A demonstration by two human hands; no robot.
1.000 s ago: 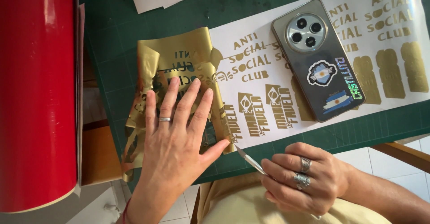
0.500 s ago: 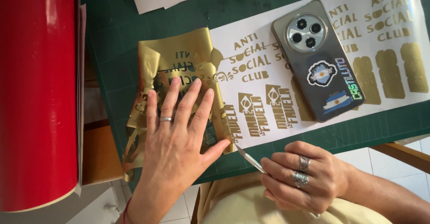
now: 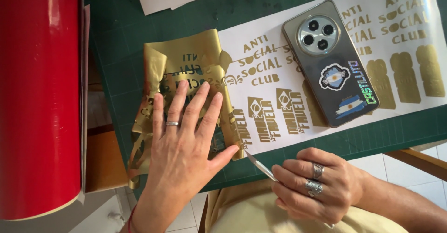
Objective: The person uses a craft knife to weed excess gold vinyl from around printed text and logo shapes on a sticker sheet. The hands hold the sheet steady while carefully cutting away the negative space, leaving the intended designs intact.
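Head view: left hand (image 3: 186,144) flat, fingers spread, pinning peeled gold vinyl waste (image 3: 181,70) on green cutting mat (image 3: 116,51). Right hand (image 3: 316,186) closed around weeding tool (image 3: 260,167), tip at sheet's lower edge. Judgement: keep tip shallow, lift only waste.

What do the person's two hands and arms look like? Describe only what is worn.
Both arms are bare, without sleeves. The left hand wears one thin silver ring and a thin reddish band at the wrist. The right hand wears two chunky silver rings on neighbouring fingers.
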